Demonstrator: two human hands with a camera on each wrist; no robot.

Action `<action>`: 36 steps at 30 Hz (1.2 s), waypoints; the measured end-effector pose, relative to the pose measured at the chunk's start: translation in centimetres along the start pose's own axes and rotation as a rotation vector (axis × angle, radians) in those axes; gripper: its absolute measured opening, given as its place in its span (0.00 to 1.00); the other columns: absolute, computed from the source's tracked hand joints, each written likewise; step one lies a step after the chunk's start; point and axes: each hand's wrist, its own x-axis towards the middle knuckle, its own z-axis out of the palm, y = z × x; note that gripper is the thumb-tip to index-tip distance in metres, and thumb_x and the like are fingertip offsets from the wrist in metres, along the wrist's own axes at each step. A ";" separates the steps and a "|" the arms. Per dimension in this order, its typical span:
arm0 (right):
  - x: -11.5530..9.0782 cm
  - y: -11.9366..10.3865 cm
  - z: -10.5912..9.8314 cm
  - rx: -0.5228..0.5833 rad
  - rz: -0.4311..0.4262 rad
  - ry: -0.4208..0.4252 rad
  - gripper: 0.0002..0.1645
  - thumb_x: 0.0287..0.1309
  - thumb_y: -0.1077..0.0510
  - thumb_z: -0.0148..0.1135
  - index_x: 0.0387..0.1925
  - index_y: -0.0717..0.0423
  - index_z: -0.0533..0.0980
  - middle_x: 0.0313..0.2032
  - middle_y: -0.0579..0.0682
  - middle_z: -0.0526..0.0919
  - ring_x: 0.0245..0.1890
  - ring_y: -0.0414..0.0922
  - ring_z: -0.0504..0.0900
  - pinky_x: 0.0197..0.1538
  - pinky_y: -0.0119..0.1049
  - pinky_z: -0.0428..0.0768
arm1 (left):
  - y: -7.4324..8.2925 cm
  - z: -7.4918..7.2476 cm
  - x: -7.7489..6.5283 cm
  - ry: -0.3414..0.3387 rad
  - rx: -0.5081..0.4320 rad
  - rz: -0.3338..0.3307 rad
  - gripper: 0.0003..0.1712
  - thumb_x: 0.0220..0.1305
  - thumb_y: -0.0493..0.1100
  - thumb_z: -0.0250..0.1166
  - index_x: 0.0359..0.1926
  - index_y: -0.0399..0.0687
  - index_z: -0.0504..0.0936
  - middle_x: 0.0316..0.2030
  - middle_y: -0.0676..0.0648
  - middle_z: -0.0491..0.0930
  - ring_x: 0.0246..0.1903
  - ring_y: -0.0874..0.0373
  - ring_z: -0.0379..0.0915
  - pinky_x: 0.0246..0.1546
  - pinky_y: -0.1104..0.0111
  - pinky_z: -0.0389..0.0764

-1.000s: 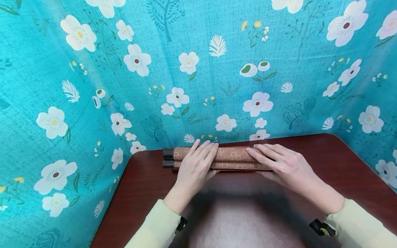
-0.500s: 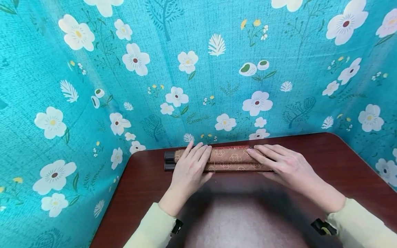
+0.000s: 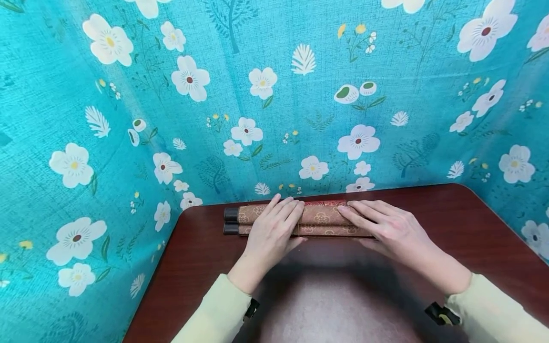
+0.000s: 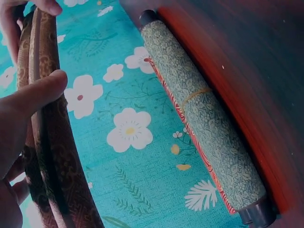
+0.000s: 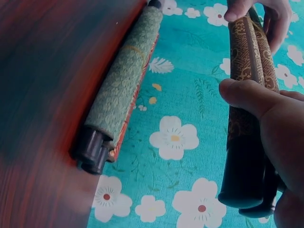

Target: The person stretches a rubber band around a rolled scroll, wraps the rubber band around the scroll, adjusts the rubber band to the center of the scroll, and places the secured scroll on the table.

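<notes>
Both hands hold brown scrolls (image 3: 321, 215) with a gold flower pattern, two rolls lying side by side with black end knobs (image 3: 230, 221). My left hand (image 3: 272, 226) grips them left of the middle, fingers over the top and thumb (image 4: 50, 90) on the near side. Near the right end my right hand (image 3: 392, 226) grips in the same way, its thumb (image 5: 242, 95) along the roll. In the wrist views a green patterned scroll (image 4: 204, 114) with a thin tie round it lies on the table, beside a red patterned roll (image 4: 178, 109) that is mostly hidden.
The dark red-brown wooden table (image 3: 193, 271) has rounded far corners. A turquoise floral cloth (image 3: 300, 119) hangs along its back and sides. Black straps (image 3: 442, 314) circle the wrists.
My left hand shifted left along the brown scrolls, then back right. The rolls turned slightly, and a third dark end seen below them earlier no longer shows. The right hand stays nearly in place.
</notes>
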 end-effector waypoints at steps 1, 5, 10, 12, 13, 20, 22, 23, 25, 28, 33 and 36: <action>0.1 0.0 0.1 0.001 0.004 0.000 0.59 0.34 0.54 0.91 0.74 0.49 0.76 0.61 0.54 0.86 0.56 0.55 0.85 0.48 0.55 0.88 | 0.1 0.0 0.1 0.001 -0.006 0.002 0.49 0.48 0.57 0.88 0.67 0.40 0.80 0.61 0.43 0.84 0.65 0.47 0.79 0.78 0.55 0.65; 0.1 0.2 0.2 0.012 0.005 -0.001 0.58 0.36 0.53 0.91 0.74 0.49 0.76 0.61 0.54 0.86 0.57 0.56 0.85 0.47 0.55 0.89 | 0.2 -0.1 0.1 -0.028 0.017 -0.017 0.54 0.49 0.63 0.86 0.71 0.41 0.77 0.64 0.44 0.83 0.67 0.48 0.77 0.80 0.55 0.62; 0.1 0.6 -0.1 0.005 -0.020 -0.011 0.58 0.38 0.51 0.89 0.75 0.49 0.75 0.61 0.54 0.86 0.57 0.56 0.85 0.46 0.56 0.89 | -0.1 -0.7 -0.1 -0.088 0.095 -0.062 0.60 0.46 0.70 0.85 0.73 0.43 0.76 0.64 0.46 0.83 0.67 0.49 0.76 0.81 0.54 0.60; 0.0 0.7 -0.2 0.005 -0.022 -0.010 0.53 0.46 0.49 0.86 0.75 0.49 0.75 0.61 0.55 0.86 0.57 0.57 0.85 0.46 0.56 0.89 | -0.1 -0.7 -0.1 -0.093 0.096 -0.060 0.56 0.47 0.67 0.85 0.71 0.43 0.78 0.62 0.46 0.84 0.67 0.49 0.77 0.80 0.54 0.61; -0.1 0.7 -0.3 0.006 -0.019 -0.014 0.52 0.47 0.49 0.85 0.75 0.49 0.75 0.61 0.54 0.86 0.57 0.57 0.85 0.46 0.57 0.89 | -0.1 -0.7 0.0 -0.093 0.089 -0.054 0.53 0.48 0.66 0.85 0.69 0.43 0.79 0.61 0.46 0.84 0.66 0.49 0.77 0.80 0.54 0.62; -0.2 0.4 -0.3 0.011 -0.007 -0.019 0.53 0.44 0.49 0.85 0.74 0.49 0.76 0.61 0.54 0.86 0.56 0.55 0.85 0.46 0.55 0.89 | 0.4 0.0 0.5 -0.049 0.018 0.003 0.47 0.51 0.59 0.86 0.66 0.41 0.80 0.61 0.44 0.85 0.66 0.49 0.78 0.78 0.55 0.65; -0.1 0.2 -0.2 0.009 -0.001 -0.021 0.56 0.38 0.51 0.87 0.74 0.49 0.76 0.61 0.54 0.86 0.56 0.55 0.85 0.47 0.54 0.89 | 0.5 0.1 0.6 -0.032 0.004 0.016 0.48 0.49 0.58 0.87 0.66 0.41 0.80 0.61 0.44 0.85 0.66 0.49 0.78 0.78 0.55 0.65; 0.0 0.2 -0.1 0.009 -0.001 -0.021 0.56 0.38 0.51 0.88 0.74 0.49 0.76 0.61 0.54 0.86 0.56 0.55 0.85 0.47 0.54 0.89 | 0.5 0.1 0.7 -0.024 -0.005 0.024 0.48 0.49 0.58 0.87 0.66 0.40 0.81 0.61 0.44 0.85 0.66 0.49 0.78 0.78 0.55 0.65; 0.2 0.0 0.1 0.009 0.009 -0.022 0.56 0.38 0.51 0.89 0.73 0.49 0.77 0.61 0.54 0.86 0.57 0.55 0.85 0.48 0.54 0.88 | 0.5 0.2 0.7 -0.014 -0.007 0.033 0.48 0.49 0.58 0.87 0.66 0.39 0.81 0.61 0.43 0.85 0.66 0.49 0.78 0.78 0.56 0.66; 0.3 0.0 0.2 0.008 0.020 -0.030 0.55 0.38 0.51 0.89 0.73 0.48 0.77 0.62 0.55 0.85 0.57 0.55 0.85 0.49 0.54 0.89 | 0.5 0.3 0.8 -0.010 -0.012 0.044 0.48 0.50 0.59 0.87 0.66 0.40 0.80 0.62 0.44 0.84 0.67 0.49 0.78 0.79 0.57 0.63; 0.1 0.3 0.3 0.011 0.006 -0.018 0.56 0.37 0.50 0.89 0.73 0.49 0.77 0.61 0.54 0.86 0.56 0.55 0.85 0.47 0.54 0.89 | 0.3 0.1 0.6 -0.031 -0.003 0.037 0.54 0.51 0.66 0.84 0.70 0.41 0.77 0.66 0.45 0.82 0.70 0.50 0.75 0.81 0.53 0.60; 0.1 0.5 0.2 0.005 -0.009 -0.005 0.57 0.37 0.50 0.89 0.74 0.48 0.76 0.61 0.53 0.86 0.56 0.55 0.85 0.45 0.55 0.89 | 0.1 -0.2 0.3 -0.041 0.033 0.009 0.58 0.47 0.68 0.85 0.72 0.42 0.76 0.66 0.44 0.82 0.70 0.49 0.74 0.80 0.50 0.61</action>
